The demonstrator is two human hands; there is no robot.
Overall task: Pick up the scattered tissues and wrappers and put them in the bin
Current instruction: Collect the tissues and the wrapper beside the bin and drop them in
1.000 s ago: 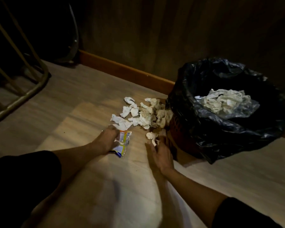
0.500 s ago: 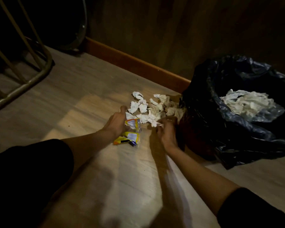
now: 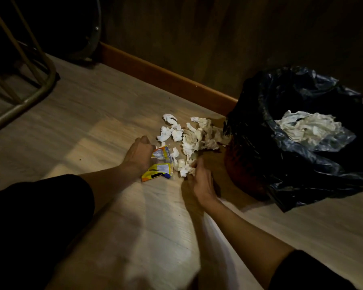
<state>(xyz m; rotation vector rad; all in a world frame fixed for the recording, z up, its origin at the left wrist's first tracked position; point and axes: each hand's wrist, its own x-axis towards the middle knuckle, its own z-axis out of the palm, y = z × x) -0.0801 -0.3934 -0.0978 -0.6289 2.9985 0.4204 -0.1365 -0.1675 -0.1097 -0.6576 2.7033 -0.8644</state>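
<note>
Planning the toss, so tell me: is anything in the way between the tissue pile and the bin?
Nothing visible. The tissues lie on bare floor right against the bin, and its open top already holds some tissues.

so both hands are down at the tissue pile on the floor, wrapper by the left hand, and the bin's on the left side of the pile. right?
Not quite. In the head view the bin with its black liner stands on the right side of the tissue pile, not the left. The rest holds: the left hand and the right hand are down at the pile on the floor, and the wrapper lies by the left hand.
</note>
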